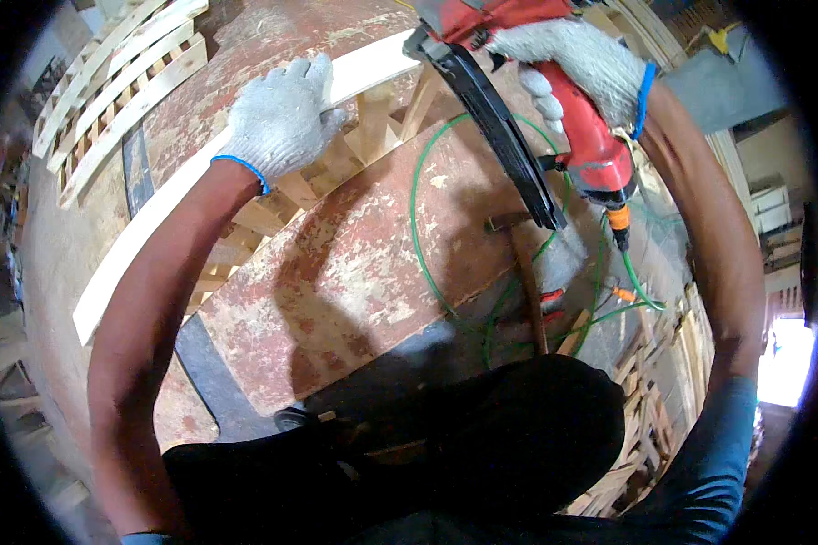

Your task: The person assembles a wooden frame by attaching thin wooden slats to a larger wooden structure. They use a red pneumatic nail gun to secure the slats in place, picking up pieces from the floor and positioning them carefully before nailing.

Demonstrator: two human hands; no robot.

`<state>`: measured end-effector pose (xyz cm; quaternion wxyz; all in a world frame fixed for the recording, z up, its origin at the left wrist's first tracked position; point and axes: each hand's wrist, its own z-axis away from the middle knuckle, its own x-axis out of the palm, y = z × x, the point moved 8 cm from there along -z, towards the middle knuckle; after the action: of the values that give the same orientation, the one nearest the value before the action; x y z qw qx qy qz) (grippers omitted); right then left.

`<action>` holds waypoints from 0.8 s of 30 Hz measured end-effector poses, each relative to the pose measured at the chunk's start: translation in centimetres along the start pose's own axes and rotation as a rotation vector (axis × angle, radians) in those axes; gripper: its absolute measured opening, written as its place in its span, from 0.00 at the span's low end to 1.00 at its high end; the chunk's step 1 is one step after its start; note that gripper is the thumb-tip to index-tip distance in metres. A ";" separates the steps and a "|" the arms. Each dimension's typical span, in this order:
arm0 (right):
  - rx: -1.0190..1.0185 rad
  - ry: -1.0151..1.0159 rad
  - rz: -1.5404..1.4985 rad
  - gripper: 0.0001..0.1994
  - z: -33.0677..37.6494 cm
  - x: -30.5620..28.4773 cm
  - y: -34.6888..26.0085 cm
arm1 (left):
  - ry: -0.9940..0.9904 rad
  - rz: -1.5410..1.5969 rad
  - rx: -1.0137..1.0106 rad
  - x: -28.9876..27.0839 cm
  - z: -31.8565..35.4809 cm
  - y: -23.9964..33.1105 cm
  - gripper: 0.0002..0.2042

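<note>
Slatted wooden frame (295,189) runs beneath the left hand (282,118) toward the right hand (573,68), a long pale board (373,71) along its far side. It looks stiff, bulky and sturdy; the dry wood should grip well against gloves, and the board's edges, clear of the nailing end, seem the best hold. A slatted pallet panel (123,91) lies beyond and left of the left hand. Green air hose (632,275) loops over the space nearer the body than both hands.

The red nail gun (600,150) is in the right hand, whose gloved fingers curl round the handle; its nose is at the board's far end, though contact cannot be told. It is probably heavy and rigid, steadiest by that handle. The left hand rests across the board, fingers extended, thumb apart. A hammer (525,272) lies on the near side of the right hand, and an orange coupling (618,218) sits below that wrist.
</note>
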<state>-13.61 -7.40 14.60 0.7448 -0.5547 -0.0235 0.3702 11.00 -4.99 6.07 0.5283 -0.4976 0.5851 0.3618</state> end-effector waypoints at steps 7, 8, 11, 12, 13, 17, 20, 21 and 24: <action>0.223 -0.056 -0.321 0.11 -0.6 0.0 2.5 | -0.079 0.155 -0.023 1.3 -3.4 1.3 0.37; 0.252 -0.073 -0.368 0.11 -0.7 0.1 2.8 | -0.087 0.125 -0.028 1.6 -3.7 1.3 0.37; 0.196 0.010 -0.293 0.11 -0.9 -0.5 3.0 | -0.024 0.058 -0.004 1.2 -4.4 1.8 0.35; 0.179 0.007 -0.287 0.11 -0.9 -0.4 3.0 | 0.005 0.033 0.007 0.7 -4.4 2.1 0.33; 0.160 0.002 -0.281 0.11 -1.0 -0.3 3.0 | 0.006 0.010 0.015 0.4 -4.2 2.5 0.31; 0.035 -0.047 -0.218 0.12 -1.2 -0.1 2.1 | 0.329 0.120 0.329 -2.6 -0.2 6.8 0.21; 0.067 -0.062 -0.380 0.11 -1.5 0.0 2.6 | 0.114 0.637 0.013 1.9 2.7 7.7 0.23; 0.081 -0.079 -0.431 0.10 -1.6 0.4 2.9 | 0.154 0.648 -0.096 3.0 3.0 6.8 0.24; 0.067 0.039 -0.220 0.17 -1.2 -0.5 3.9 | 0.276 0.682 -0.370 5.5 3.3 5.0 0.28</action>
<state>-15.50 -8.20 11.00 0.7993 -0.5307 -0.0571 0.2761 7.34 -1.74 -0.38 0.1964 -0.4054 0.7070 0.5452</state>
